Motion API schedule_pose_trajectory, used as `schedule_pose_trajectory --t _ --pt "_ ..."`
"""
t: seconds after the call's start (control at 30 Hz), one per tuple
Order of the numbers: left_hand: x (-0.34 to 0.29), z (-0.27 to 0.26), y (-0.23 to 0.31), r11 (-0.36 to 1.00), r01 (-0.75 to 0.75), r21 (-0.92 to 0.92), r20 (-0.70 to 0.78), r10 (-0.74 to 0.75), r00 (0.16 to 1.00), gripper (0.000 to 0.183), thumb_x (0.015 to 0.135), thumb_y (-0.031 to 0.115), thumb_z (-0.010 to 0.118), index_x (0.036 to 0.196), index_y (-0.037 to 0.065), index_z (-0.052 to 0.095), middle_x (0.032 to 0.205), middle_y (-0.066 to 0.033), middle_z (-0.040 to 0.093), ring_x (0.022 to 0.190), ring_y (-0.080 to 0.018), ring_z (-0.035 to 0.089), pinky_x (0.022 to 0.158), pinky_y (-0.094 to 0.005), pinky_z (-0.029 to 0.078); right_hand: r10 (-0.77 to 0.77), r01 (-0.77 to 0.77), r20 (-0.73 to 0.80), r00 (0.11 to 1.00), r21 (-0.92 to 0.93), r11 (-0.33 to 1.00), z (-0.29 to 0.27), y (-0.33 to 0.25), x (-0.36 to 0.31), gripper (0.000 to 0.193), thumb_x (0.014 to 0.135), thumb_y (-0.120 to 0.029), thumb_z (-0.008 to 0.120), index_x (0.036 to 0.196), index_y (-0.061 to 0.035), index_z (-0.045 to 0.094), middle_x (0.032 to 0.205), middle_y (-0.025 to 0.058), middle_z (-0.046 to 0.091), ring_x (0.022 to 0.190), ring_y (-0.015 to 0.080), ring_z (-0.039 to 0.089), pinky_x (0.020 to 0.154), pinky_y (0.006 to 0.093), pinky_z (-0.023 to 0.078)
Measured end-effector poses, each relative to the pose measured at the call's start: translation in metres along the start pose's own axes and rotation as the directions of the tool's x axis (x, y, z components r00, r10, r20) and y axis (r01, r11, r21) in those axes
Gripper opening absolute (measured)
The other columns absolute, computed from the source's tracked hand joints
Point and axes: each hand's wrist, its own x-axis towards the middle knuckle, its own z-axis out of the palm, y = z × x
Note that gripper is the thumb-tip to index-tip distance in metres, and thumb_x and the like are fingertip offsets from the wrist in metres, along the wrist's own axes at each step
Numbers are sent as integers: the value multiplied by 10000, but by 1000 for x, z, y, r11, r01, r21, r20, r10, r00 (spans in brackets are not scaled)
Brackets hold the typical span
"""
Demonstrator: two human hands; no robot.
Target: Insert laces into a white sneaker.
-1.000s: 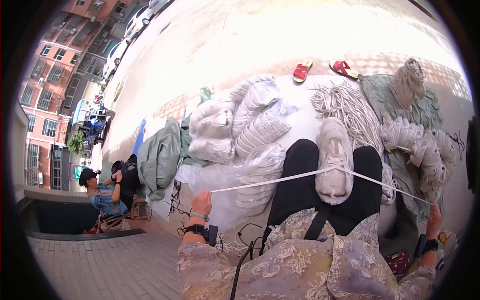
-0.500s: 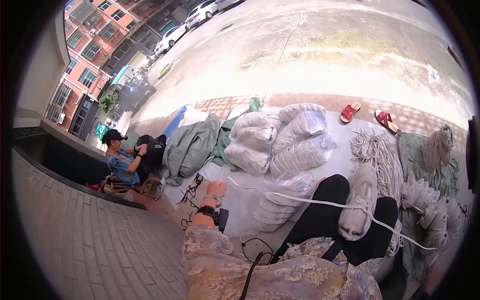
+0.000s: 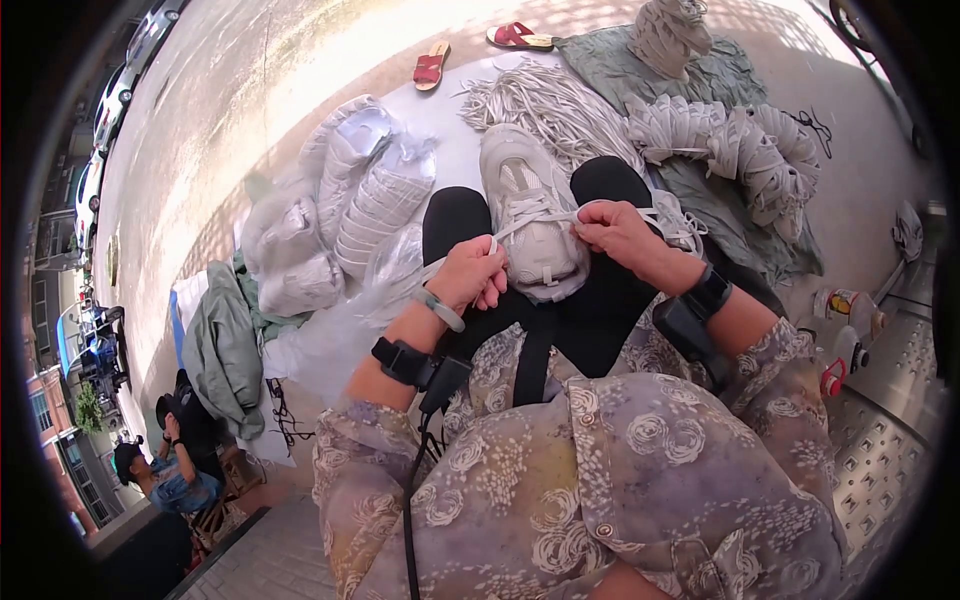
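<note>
A pale beige sneaker rests between my knees, toe away from me at the upper end or heel toward me; I cannot tell which. Across its upper runs a white shoelace. My left hand pinches the lace just left of the shoe, fingers curled. On the opposite side my right hand pinches the lace close against the shoe's right edge. A second shoe with loose laces shows partly past my right wrist.
A heap of white laces lies beyond the sneaker. Plastic-wrapped white bundles are at left, bunched shoe uppers on a green sack at right. Red sandals lie farther off. Another person sits at lower left.
My left hand has come in from the far left to the shoe. My right hand has moved up from the lower right edge. Both now grip the lace, and the view has swung right.
</note>
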Motion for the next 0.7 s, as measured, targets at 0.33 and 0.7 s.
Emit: schedule_pose_trajectory --t 0.33,0.7 --pt "29 13 15 970 -212 -117 -348 160 924 150 902 190 448 845 70 518 539 0 489 311 -54 329 280 -197 236 -62 91 -159 985 178 980 5 0 28 90 809 -101 612 841 -22 640 673 -41 544 583 36 450 520 191 359" --pt "-4 18 7 944 -213 -252 -300 133 945 215 918 244 470 942 52 563 650 -29 574 436 -80 507 380 -190 380 -221 250 -286 932 68 966 11 20 31 78 739 -95 623 768 -23 626 624 -8 568 579 52 473 544 222 400"
